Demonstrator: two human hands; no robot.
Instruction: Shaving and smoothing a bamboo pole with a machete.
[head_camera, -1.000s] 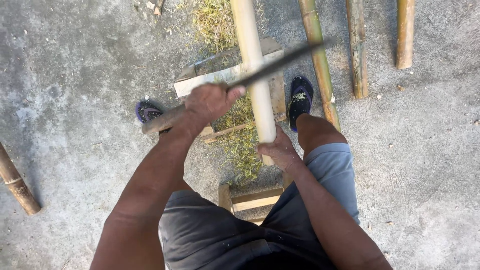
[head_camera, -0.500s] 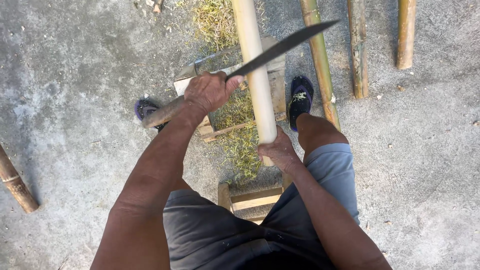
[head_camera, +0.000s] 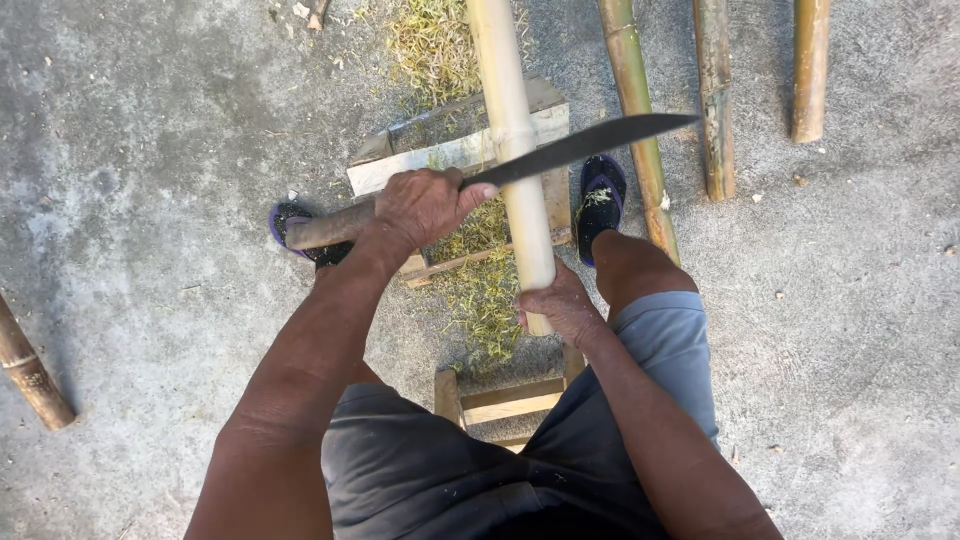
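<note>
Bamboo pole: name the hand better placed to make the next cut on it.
Probably left. The left hand grips the machete, whose blade lies across the peeled bamboo pole. The right hand clasps the pole's near end, steadying it.

Outdoor bamboo workyard: concrete ground (head_camera: 150, 150), bamboo poles (head_camera: 712, 90).

left hand (head_camera: 425, 205): fist closed, arm extended forward | right hand (head_camera: 562, 305): fingers curled, gripping

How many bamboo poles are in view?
5: one pale peeled bamboo pole gripped by the right hand, three greenish-brown bamboo poles on the concrete at upper right, one at left edge. Others may lie off-frame.
</note>
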